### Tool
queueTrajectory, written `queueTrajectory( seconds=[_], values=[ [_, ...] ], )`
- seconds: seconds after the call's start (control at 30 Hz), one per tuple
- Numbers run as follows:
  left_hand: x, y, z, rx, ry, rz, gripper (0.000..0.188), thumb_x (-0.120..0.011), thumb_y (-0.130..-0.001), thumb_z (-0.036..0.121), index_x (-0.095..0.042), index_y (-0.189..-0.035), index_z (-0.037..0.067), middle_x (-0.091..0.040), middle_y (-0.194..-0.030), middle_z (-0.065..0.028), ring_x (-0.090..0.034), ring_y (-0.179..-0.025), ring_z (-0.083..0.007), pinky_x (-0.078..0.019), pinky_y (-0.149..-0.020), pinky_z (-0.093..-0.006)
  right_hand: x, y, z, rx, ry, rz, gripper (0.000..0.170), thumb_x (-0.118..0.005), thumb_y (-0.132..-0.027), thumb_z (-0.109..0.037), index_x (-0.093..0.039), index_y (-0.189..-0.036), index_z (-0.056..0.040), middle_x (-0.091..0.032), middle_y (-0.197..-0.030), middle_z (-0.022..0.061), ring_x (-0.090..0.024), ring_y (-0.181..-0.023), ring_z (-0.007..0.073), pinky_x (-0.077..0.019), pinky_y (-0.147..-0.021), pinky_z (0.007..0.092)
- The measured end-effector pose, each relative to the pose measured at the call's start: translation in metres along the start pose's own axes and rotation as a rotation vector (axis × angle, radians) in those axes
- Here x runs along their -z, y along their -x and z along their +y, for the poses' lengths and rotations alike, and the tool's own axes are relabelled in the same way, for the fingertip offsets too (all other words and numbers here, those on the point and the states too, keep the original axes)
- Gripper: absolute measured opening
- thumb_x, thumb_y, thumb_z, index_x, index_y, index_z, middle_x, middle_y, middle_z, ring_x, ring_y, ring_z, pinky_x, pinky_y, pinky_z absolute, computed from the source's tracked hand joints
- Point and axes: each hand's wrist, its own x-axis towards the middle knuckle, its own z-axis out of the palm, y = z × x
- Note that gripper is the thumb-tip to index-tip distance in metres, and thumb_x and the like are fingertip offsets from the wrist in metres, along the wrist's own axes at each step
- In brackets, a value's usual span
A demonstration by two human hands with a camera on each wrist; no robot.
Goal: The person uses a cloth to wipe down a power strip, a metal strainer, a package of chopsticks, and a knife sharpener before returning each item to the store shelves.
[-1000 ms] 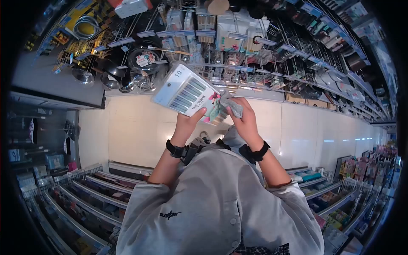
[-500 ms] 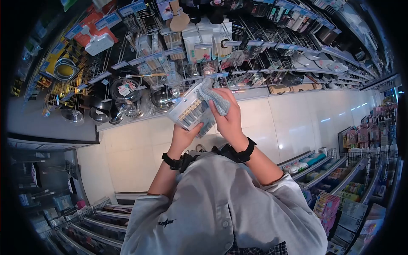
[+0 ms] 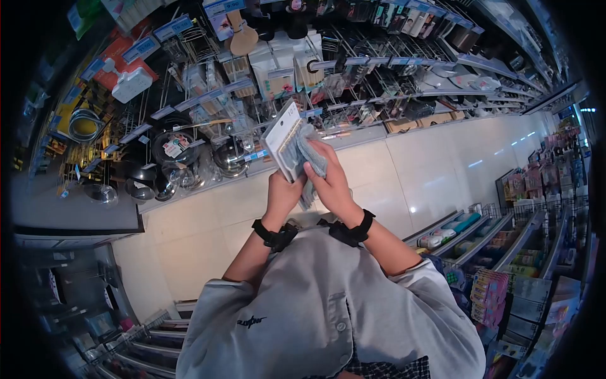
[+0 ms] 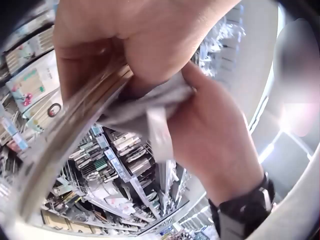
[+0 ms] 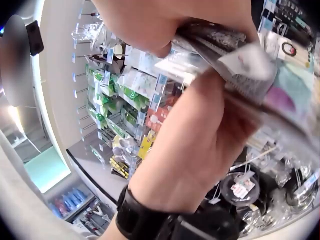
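Grey shirt (image 3: 278, 290) comes first, with a black strap (image 3: 276, 237) on each wrist. Both arms reach out from the chest and lean in, so the hands come close together. The left hand (image 3: 282, 196) grips the low end of a pack (image 3: 281, 140), thumb and curled fingers tight on it with no gap to spare. The right hand (image 3: 331, 184) pinches a grey cloth (image 3: 312, 153), thumb on the near side and fingers bent behind. A white tag (image 4: 160, 132) shows by the cloth in the left wrist view. The pack is held up in front of the person, tilted, its top pointing away. A second ago its wide face looked up at the head camera; now it is turned much more on edge, and the cloth has gone from a low corner to lie along its right side. So the cloth seems to be on a new part of the pack, though the wrist views are too blurry to be sure. Below is the pale floor (image 3: 189, 246). Farther off are racks (image 3: 404, 61), with a black pan (image 3: 178, 146) to the left and a wooden paddle (image 3: 243, 42) higher up.
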Motion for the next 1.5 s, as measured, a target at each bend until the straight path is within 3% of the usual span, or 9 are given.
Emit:
queueTrajectory(
  seconds=[0.17, 0.2, 0.37, 0.5, 0.57, 0.8, 0.9, 1.1, 1.5],
  values=[
    [-0.016, -0.007, 0.024, -0.109, -0.409, -0.143, 0.062, -0.068, -0.080, 0.017, -0.046, -0.129, -0.013, -0.056, -0.121, -0.0345, -0.059, -0.111, -0.0440, -0.0495, -0.093, -0.0429, -0.008, 0.008, 0.033, 0.077, 0.059, 0.064, 0.060, -0.060, -0.095, -0.023, -0.035, -0.141, 0.0056, -0.047, -0.136, 0.0225, -0.050, -0.124, 0.0286, -0.0379, -0.105, 0.0367],
    [-0.017, -0.009, 0.018, -0.361, -0.875, -0.191, 0.086, -0.071, -0.078, 0.027, -0.029, -0.139, -0.016, -0.037, -0.140, -0.0380, -0.038, -0.132, -0.0483, -0.0370, -0.108, -0.0469, -0.004, 0.010, 0.038, -0.091, -0.181, 0.053, 0.056, -0.060, -0.095, -0.024, -0.040, -0.138, 0.0051, -0.052, -0.131, 0.0194, -0.053, -0.119, 0.0246, -0.0402, -0.102, 0.0348],
    [-0.010, -0.002, 0.041, -0.084, -0.890, -0.442, 0.093, -0.070, -0.082, 0.041, -0.025, -0.147, -0.007, -0.024, -0.150, -0.0348, -0.019, -0.141, -0.0515, -0.0250, -0.115, -0.0499, 0.027, 0.012, 0.066, -0.447, -0.610, 0.257, 0.033, -0.056, -0.098, -0.019, -0.054, -0.122, 0.0030, -0.065, -0.111, 0.0092, -0.060, -0.101, 0.0137, -0.0479, -0.088, 0.0293],
    [0.015, -0.016, 0.005, -0.120, -0.670, -0.108, 0.079, -0.068, -0.088, 0.032, -0.028, -0.149, 0.002, -0.033, -0.150, -0.0243, -0.036, -0.138, -0.0387, -0.0338, -0.110, -0.0434, 0.055, 0.010, 0.075, -0.623, -0.781, 0.269, 0.029, -0.053, -0.099, -0.018, -0.056, -0.121, 0.0011, -0.067, -0.113, 0.0088, -0.064, -0.098, 0.0153, -0.0506, -0.086, 0.0287],
    [0.022, -0.027, -0.012, 0.402, 0.436, -0.543, 0.062, -0.062, -0.094, 0.021, -0.034, -0.145, 0.002, -0.047, -0.142, -0.0150, -0.049, -0.129, -0.0262, -0.0431, -0.103, -0.0365, 0.059, 0.005, 0.069, -0.664, -0.805, 0.180, 0.028, -0.054, -0.099, -0.018, -0.058, -0.119, 0.0011, -0.067, -0.111, 0.0087, -0.064, -0.097, 0.0143, -0.0510, -0.085, 0.0286],
    [-0.002, -0.022, -0.027, 0.377, 0.509, -0.402, 0.052, -0.062, -0.094, 0.012, -0.040, -0.140, 0.003, -0.057, -0.129, -0.0076, -0.056, -0.116, -0.0152, -0.0473, -0.096, -0.0314, 0.068, -0.033, 0.059, -0.587, -0.018, 0.296, 0.031, -0.056, -0.095, -0.011, -0.058, -0.122, 0.0027, -0.068, -0.113, 0.0115, -0.065, -0.098, 0.0193, -0.0477, -0.085, 0.0301],
    [-0.014, -0.019, -0.021, 0.173, 0.154, -0.371, 0.048, -0.061, -0.093, 0.007, -0.042, -0.137, 0.001, -0.058, -0.124, -0.0080, -0.055, -0.114, -0.0146, -0.0457, -0.096, -0.0305, 0.031, -0.039, 0.043, 0.085, 0.190, 0.193, 0.057, -0.055, -0.080, 0.000, -0.049, -0.136, -0.0023, -0.052, -0.135, 0.0219, -0.049, -0.126, 0.0404, -0.0355, -0.109, 0.0426],
    [0.015, 0.001, -0.009, 0.155, 0.277, -0.169, 0.058, -0.057, -0.094, 0.004, -0.029, -0.145, -0.002, -0.040, -0.145, -0.0132, -0.044, -0.128, -0.0213, -0.0356, -0.107, -0.0337, 0.013, -0.024, 0.004, 0.351, 0.390, -0.074, 0.076, -0.063, -0.071, 0.000, -0.042, -0.143, -0.0116, -0.037, -0.151, 0.0116, -0.033, -0.142, 0.0300, -0.0300, -0.115, 0.0448],
    [0.058, -0.010, -0.011, 0.145, 0.093, -0.110, 0.055, -0.061, -0.091, 0.010, -0.036, -0.138, -0.006, -0.049, -0.134, -0.0164, -0.051, -0.119, -0.0192, -0.0433, -0.098, -0.0333, -0.007, -0.015, -0.022, 0.485, 0.284, 0.183, 0.064, -0.062, -0.077, -0.010, -0.047, -0.139, -0.0096, -0.040, -0.150, 0.0114, -0.034, -0.141, 0.0302, -0.0286, -0.116, 0.0457]
  ],
)
